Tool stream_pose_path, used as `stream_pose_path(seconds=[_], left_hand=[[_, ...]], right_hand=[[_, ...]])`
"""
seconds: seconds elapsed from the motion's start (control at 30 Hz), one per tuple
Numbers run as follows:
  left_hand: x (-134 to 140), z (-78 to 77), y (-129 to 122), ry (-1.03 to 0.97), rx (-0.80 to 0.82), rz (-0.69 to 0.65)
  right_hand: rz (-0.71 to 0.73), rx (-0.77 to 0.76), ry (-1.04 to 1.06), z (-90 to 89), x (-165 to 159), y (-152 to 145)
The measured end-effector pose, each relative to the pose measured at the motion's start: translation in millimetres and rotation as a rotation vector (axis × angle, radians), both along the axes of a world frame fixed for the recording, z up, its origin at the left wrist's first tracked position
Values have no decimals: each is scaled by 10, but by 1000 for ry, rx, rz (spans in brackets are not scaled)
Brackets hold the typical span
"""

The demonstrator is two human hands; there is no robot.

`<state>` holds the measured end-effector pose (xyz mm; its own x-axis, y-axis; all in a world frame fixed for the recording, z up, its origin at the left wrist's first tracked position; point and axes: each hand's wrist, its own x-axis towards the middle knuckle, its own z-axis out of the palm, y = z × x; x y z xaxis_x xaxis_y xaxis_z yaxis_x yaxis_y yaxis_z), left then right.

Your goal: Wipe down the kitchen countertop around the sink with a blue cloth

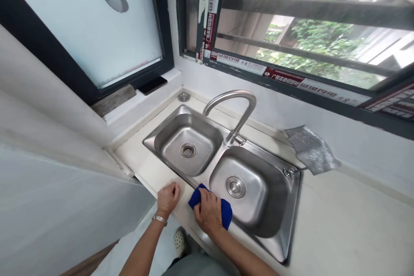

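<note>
A blue cloth (227,214) is bunched under my right hand (209,210), whose fingers curl over it at the front rim of the sink. My left hand (168,198) rests in a loose fist on the counter's front edge, left of the cloth; nothing shows in its fingers. Both hands are close to the steel double-bowl sink (216,168). The left bowl has a drain strainer (188,150) and some water drops. In the right bowl the drain (235,187) is covered by a round metal plug. A curved faucet (241,125) rises behind the divider, its spout over the left bowl.
A crumpled silver bubble-wrap pouch (312,151) lies at the back right of the sink. On the left ledge are a dark phone (153,86) and a grey block (114,100). The pale counter (352,220) extends right. An open window frame (287,79) stands behind.
</note>
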<state>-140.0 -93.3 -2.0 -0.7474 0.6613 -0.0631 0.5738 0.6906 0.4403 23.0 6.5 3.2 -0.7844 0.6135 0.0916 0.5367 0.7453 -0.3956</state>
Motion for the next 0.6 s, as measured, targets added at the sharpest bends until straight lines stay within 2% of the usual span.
stream_pose_path(seconds=[0.17, 0.3, 0.43, 0.6], left_hand=[[1, -5, -27, -64, 47, -11], [-4, 10, -50, -101, 75, -9], [-16, 53, -49, -121, 103, -3], [-40, 86, -31, -121, 93, 1]], right_hand=[[107, -96, -33, 42, -397, 100], [174, -107, -34, 104, -628, 145], [151, -72, -34, 129, -608, 109], [69, 6, -61, 118, -350, 42]])
